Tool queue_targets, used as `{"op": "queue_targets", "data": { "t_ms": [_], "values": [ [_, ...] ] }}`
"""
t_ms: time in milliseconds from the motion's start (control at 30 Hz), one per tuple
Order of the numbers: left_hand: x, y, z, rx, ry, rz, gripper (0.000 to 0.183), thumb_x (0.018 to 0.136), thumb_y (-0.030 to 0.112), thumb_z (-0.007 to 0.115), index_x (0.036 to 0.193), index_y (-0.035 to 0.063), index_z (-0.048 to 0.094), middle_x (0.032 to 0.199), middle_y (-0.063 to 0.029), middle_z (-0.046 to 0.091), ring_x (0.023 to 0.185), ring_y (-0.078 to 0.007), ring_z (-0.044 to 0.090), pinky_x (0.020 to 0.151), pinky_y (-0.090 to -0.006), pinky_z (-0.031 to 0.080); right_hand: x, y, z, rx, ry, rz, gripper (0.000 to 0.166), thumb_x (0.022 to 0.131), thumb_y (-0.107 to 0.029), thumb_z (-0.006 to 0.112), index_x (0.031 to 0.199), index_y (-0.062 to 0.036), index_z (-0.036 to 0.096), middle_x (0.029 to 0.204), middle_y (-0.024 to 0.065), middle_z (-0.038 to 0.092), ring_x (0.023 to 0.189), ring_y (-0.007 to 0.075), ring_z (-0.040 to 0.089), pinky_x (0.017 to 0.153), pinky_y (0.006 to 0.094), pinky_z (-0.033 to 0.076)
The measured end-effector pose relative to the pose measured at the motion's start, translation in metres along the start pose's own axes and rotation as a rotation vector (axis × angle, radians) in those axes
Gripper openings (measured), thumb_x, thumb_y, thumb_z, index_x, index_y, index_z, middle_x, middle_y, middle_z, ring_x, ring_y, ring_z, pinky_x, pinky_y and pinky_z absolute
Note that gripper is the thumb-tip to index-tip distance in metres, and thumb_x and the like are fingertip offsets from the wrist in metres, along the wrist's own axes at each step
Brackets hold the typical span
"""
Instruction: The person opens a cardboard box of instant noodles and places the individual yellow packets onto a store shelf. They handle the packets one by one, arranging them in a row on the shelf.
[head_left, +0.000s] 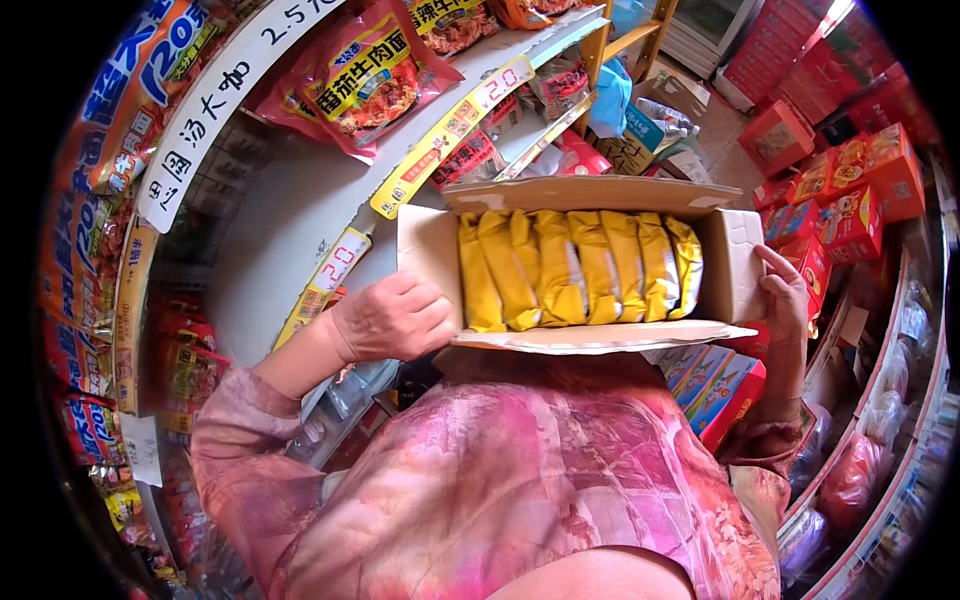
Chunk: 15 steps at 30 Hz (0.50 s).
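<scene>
An opened cardboard box (592, 339) is held level in front of my body, its flaps spread. Inside stands a row of several yellow plastic packets (555, 262), packed side by side; the ones at the right end show silvery-white parts. My left hand (401, 315) grips the box's left end near the lower corner, its fingers curled. At the right end, my right hand (784, 281) holds the end flap, with fingers on its outer side. Left of the box, a shelf (300, 187) carries red noodle packets (367, 82) at its back.
Yellow price strips (450, 135) edge the left shelf. Orange noodle packets (150, 90) hang or stack at far left. Red and orange cartons (847, 225) are piled at right, above curved shelves with bagged goods (855, 472). Striped boxes (720, 390) lie below the held box.
</scene>
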<state>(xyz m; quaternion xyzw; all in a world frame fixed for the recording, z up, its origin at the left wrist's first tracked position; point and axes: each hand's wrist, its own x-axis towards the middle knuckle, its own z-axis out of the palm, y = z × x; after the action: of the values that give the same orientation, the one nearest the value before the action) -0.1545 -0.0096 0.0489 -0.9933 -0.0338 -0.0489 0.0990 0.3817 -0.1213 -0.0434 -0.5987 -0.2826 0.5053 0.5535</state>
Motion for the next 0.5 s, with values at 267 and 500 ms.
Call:
{"op": "queue_targets", "data": {
  "t_ms": [267,500],
  "values": [
    [-0.029,0.074,0.124,-0.189,0.54,-0.681,0.055,0.074,0.007,0.07,0.129,0.0105,0.061,0.103,-0.0095,0.057,0.095,-0.0275,0.06,0.08,-0.0379,0.051,0.01,0.037,-0.015,-0.321,0.181,-0.141,0.043,0.085,0.001,0.049,0.125,-0.0008,0.065,0.106,0.005,0.069,0.074,0.0036,0.057,0.067,0.0177,0.046],
    [-0.042,0.086,0.115,-1.558,0.602,-1.086,0.06,0.082,0.003,0.055,0.141,-0.0008,0.048,0.136,-0.0148,0.052,0.132,-0.0271,0.046,0.107,-0.038,0.043,0.017,0.065,0.023,-0.519,-0.001,-0.378,0.063,0.084,-0.02,0.061,0.142,-0.0033,0.042,0.141,0.0183,0.048,0.128,0.0257,0.048,0.108,0.0349,0.036]
  ]
}}
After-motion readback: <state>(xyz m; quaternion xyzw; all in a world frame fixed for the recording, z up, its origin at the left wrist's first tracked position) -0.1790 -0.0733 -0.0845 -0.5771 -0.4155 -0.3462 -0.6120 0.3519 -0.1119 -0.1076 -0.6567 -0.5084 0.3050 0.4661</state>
